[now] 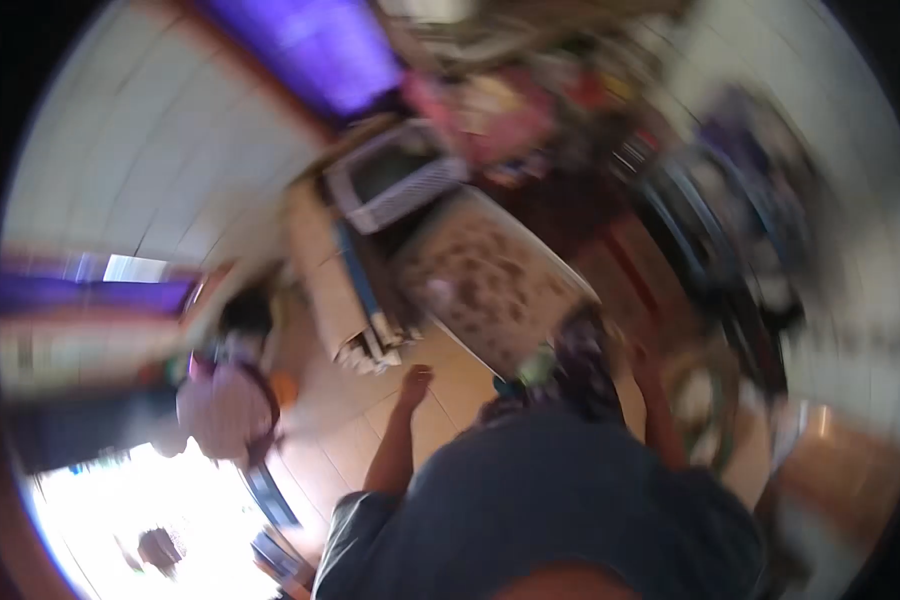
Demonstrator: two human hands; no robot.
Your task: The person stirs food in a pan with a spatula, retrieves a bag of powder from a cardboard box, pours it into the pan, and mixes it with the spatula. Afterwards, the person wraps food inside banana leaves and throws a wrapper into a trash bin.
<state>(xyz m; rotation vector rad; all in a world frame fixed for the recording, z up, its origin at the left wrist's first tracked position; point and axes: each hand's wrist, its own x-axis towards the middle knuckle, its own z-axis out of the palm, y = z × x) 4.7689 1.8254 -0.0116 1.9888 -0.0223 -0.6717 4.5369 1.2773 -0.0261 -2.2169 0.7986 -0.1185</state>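
Note:
The whole view is smeared by motion. My left hand [417, 378] hangs over the tiled floor, near the lower end of some upright flattened cardboard [325, 270]; its fingers are too blurred to read. On the other side, my right hand [642, 358] is beside the right edge of a board or table top [500, 280] with many brown pieces spread on it. Whether that hand holds anything cannot be made out. Dark patterned cloth [582, 365] shows at my front, between the two arms.
Behind the board stands a pale plastic crate [395, 175], with pink bags [490, 115] near it. Racks with blue-grey items [710, 215] are on the right. A round pinkish object [227, 410] and a bright doorway [150, 520] lie at the left.

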